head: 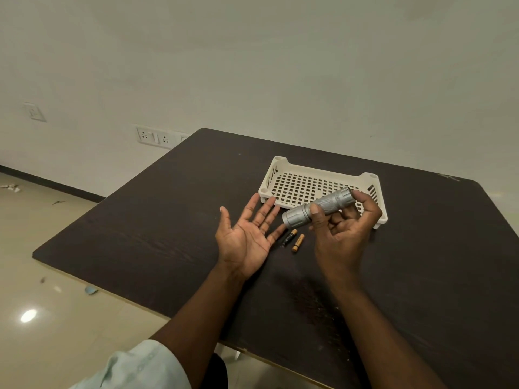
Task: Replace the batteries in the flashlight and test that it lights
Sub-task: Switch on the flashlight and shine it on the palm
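My right hand (344, 228) holds a silver metal flashlight (320, 207) above the table, thumb on its knurled body and fingers curled round its far end. Its wider head points left and down toward my left hand (247, 234). That hand is palm up with fingers spread and holds nothing, its fingertips a little left of the flashlight's head. Two small batteries (293, 240) lie side by side on the dark table (168, 226) just below the flashlight, between my hands.
A cream perforated plastic tray (306, 178) stands on the table behind the flashlight, nothing visible in it. The table's left edge runs diagonally over a glossy tiled floor (56, 318). A wall with sockets (154, 137) rises behind.
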